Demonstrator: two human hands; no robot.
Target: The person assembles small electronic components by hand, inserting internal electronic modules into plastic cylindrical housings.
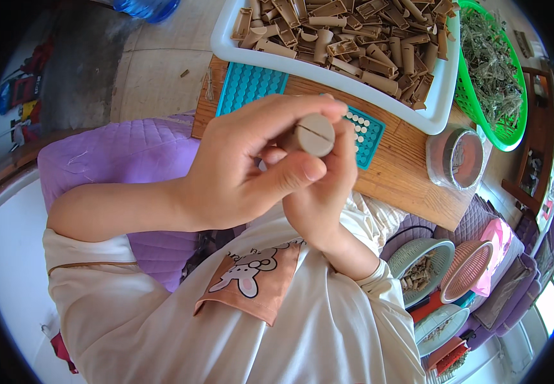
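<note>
the left hand (238,160) curls round a tan slotted cylinder (315,136), the right hand (325,205) cupped against it from below, its exact grip hidden. the cylinder hovers by the near edge of the wooden table (405,169), whose bare strip runs between the teal tray (242,93) and round tub (448,153).

The scene was viewed from the wearer's head, through the left of two side-by-side fisheye cameras, aimed steeply downward. The shirt (334,320) was looked down upon from just above, at six o'clock. The left hand (232,160) and right hand (325,198) were framed close up, near the dial's centre, while the wooden table (411,173) was taken in beyond them, from twelve toward three o'clock.
</note>
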